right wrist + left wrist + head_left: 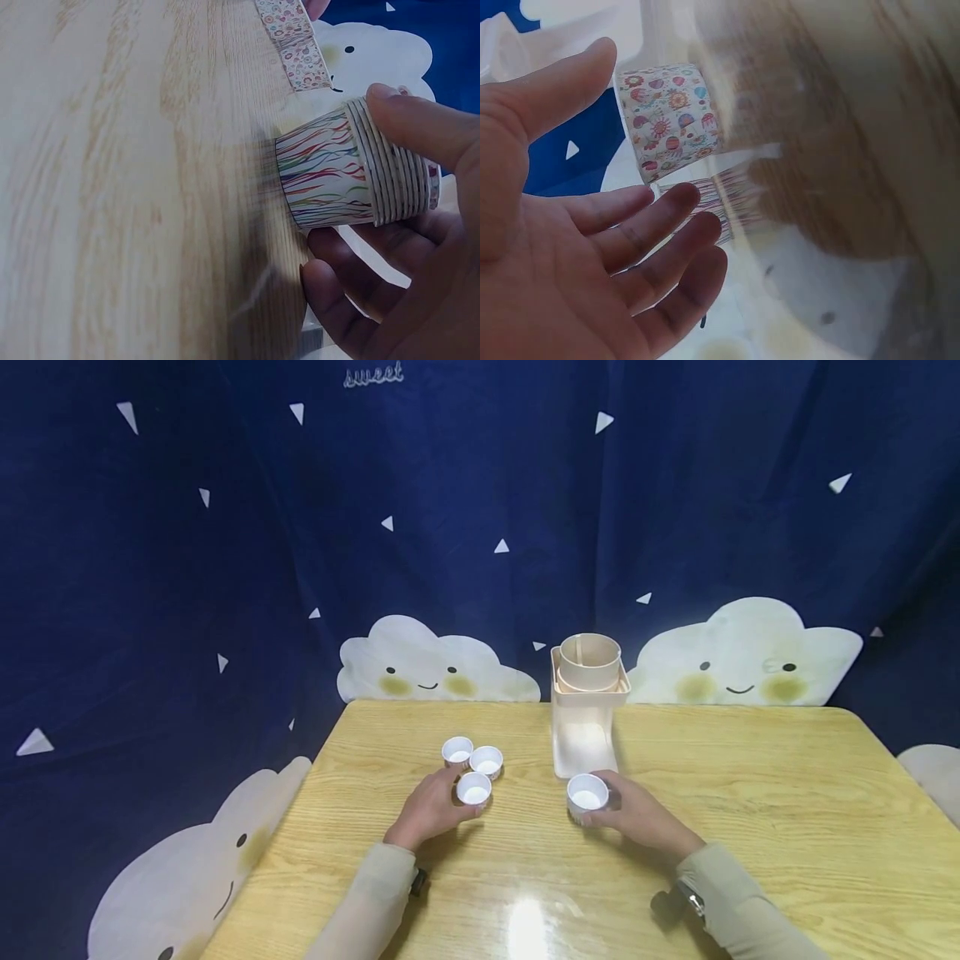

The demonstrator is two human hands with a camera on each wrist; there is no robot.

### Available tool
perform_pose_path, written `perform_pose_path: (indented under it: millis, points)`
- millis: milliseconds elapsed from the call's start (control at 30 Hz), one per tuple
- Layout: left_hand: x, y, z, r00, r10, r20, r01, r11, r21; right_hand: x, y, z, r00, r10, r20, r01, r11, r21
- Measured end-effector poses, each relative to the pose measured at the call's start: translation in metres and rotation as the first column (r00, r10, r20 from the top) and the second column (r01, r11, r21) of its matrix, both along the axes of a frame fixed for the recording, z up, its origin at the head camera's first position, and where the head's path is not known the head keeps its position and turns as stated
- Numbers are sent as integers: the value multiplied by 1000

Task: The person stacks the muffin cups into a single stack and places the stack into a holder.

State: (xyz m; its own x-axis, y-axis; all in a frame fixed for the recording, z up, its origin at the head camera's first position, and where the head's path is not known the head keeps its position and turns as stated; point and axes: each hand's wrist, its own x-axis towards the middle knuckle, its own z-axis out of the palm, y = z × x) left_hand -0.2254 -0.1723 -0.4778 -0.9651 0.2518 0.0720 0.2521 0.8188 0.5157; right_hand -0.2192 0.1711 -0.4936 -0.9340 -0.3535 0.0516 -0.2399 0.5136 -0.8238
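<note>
Three small paper cups stand close together left of the table's middle. My left hand (432, 810) surrounds the front cup (474, 789), thumb and index finger at its sides. In the left wrist view this cup (671, 120) has a balloon-and-flower print, and the fingers stay spread and nearly straight beside it. A striped cup (697, 196) shows behind the fingertips. My right hand (637, 810) holds a stack of nested paper cups (587, 797), thumb on one side, fingers curled on the other. Coloured wavy stripes cover the stack's lowest cup (326, 176), with several rims layered above it.
A cream-coloured stand (583, 747) with a round cup-like holder (590, 662) on top is at the table's back, just beyond the right hand. The other two cups are a back-left cup (457, 750) and a right one (487, 761). A dark blue curtain (465, 468) hangs behind the wooden table (750, 793).
</note>
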Motion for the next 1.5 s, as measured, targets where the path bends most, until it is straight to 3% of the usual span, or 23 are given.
perform_pose_path:
  millis: [433,700,967,1333,1500]
  points:
    - [0,2,-3,999,32,20,-33,999,13,1,0,0,1000,-11,1,11,1000,22]
    - [-5,3,-2,1000,17,-14,-17,1000,-9,1,0,3,1000,0,-12,0,1000,13]
    - [-6,3,-1,1000,18,-5,-18,999,-34,0,1,2,1000,-4,-7,4,1000,16]
    - [1,4,10,999,44,1,-44,999,-13,-2,3,0,1000,-11,4,11,1000,15]
    - [6,8,18,1000,17,-20,-17,1000,-6,-3,2,0,1000,-3,0,3,1000,7]
